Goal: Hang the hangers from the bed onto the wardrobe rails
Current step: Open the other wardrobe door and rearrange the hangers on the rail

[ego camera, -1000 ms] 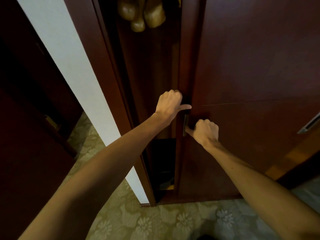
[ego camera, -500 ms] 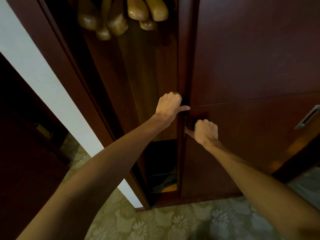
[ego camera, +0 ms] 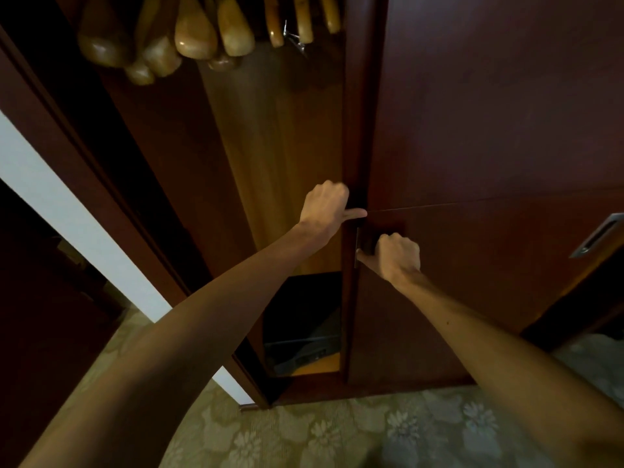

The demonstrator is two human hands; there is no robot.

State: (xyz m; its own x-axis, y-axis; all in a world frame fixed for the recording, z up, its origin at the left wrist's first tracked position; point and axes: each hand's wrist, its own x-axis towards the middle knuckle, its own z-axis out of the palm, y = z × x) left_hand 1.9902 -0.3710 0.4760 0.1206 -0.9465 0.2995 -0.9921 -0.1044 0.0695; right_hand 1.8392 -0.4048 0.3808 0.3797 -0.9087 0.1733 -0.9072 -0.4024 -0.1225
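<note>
Left hand (ego camera: 326, 207) curled round the edge of the sliding wardrobe door (ego camera: 472, 130), thumb pointing along its face. Right hand (ego camera: 396, 256) hooked into the recessed door handle (ego camera: 363, 243). Wooden hangers (ego camera: 202, 38) hang at the top of the opening; the rail is out of frame, as is the bed. Judgement: slide with even force from both hands, parallel to the track; avoid twisting the panel.

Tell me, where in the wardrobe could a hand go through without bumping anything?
The clearest gap is the open middle, between the left frame and the door edge gripped by the left hand, under the wooden hangers. It is crowded up top among them, and at the handle under the right hand.
</note>
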